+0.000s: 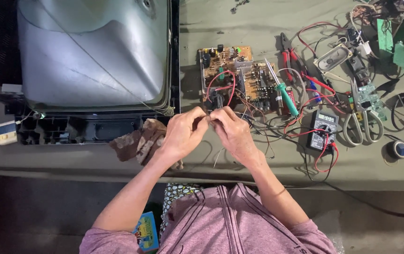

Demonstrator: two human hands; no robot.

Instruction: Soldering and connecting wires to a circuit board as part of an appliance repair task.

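The fingertips of both hands meet over the front edge of the bench, pinched together on something thin; it looks like a fine wire, but it is too small and too hidden by the fingers to tell for sure, and its direction cannot be read. The left hand (183, 133) is curled nearly closed, thumb against forefinger. The right hand (231, 130) is bent the same way, fingertips pressed toward the left hand's, the two hands touching or almost touching.

Just beyond the fingers lies a brown circuit board (234, 79), roughly rectangular, its long axis running left to right across the bench, crowded with small parts and looped by red wires. A soldering iron with a green handle (282, 89) rests on the board's right side, its tip pointing away from the person and slightly left.

Right of the hands sits a dark multimeter (324, 129) with red and black leads coiled about it. Farther right lie pale-handled scissors (363, 120), red-handled pliers (286, 54) and a small oval speaker (332, 57). A round roll of tape (398, 149) lies near the bench's right end.

Left of the hands a mottled brown cloth (138, 141) lies crumpled at the bench edge, beside a large grey picture tube (93, 51) set face down in its dark plastic frame. The bench top (239, 23) is covered in dull green fabric.
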